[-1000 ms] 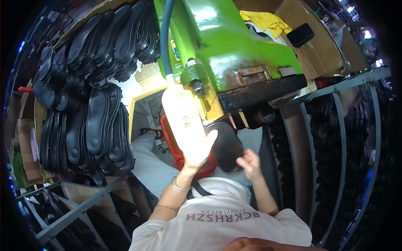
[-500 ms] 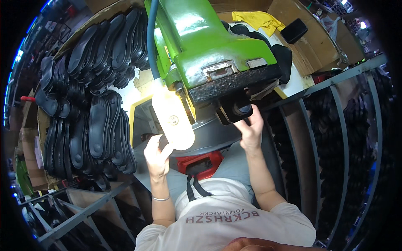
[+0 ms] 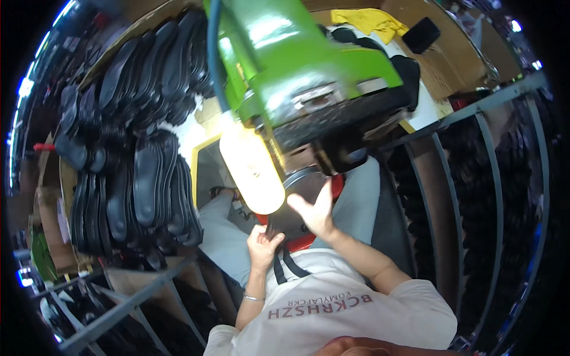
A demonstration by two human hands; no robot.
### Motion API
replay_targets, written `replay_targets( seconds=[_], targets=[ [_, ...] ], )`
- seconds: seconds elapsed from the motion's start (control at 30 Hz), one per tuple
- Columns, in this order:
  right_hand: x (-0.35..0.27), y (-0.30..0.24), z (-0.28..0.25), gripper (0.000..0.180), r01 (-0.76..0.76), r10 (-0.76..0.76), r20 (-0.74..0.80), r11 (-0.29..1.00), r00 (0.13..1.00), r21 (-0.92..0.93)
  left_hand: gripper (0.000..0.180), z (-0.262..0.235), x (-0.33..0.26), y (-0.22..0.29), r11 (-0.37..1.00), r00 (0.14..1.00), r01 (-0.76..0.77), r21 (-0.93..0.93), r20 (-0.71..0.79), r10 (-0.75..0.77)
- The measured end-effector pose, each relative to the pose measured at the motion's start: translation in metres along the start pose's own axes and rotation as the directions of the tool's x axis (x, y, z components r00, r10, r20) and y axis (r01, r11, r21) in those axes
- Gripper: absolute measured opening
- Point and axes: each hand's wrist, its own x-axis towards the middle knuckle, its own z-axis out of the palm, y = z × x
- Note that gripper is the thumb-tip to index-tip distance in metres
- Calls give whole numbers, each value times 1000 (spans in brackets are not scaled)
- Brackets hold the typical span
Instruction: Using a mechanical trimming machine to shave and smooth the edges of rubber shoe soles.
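Note:
A dark shoe sole (image 3: 287,221) is tilted lengthwise below the head of a green machine (image 3: 285,53), its far end near the machine's black lower part. My left hand (image 3: 262,248) is closed on the sole's near end, thumb on top. My right hand (image 3: 319,215) is at the sole's right side with thumb and fingers spread apart; whether it touches the sole I cannot tell. A bright lamp (image 3: 252,169) hangs just left of the sole and hides part of the space there.
Stacks of black soles (image 3: 151,178) fill a carton at the left. Metal racks (image 3: 442,196) with dark pieces stand at the right, another rack (image 3: 127,302) at lower left. A yellow cloth (image 3: 368,22) and a black box-shaped object (image 3: 421,35) lie at the back right.
Both hands have come nearer to me and closer together. The sole, held crosswise under the machine before, now points lengthwise. My right hand has moved left, away from the machine's black part.

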Motion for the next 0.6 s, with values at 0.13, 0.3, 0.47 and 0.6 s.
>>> replay_targets(
  seconds=[0.13,0.3,0.47,0.6],
  targets=[
    [-56,62,-18,62,22,-21,35,1000,999,-8,38,12,14,33,867,970,-244,434,120,213],
    [64,-21,-112,43,225,-273,-290,956,917,-187,38,-31,35,169,-133,496,-183,974,208,843],
    [205,-93,-238,33,137,-557,-307,617,771,-775,47,-124,57,182,-248,603,530,811,-155,783],
    [252,-70,-282,43,-148,-424,-369,470,827,-870,53,-148,61,174,-279,614,479,832,-90,784]
  ],
)
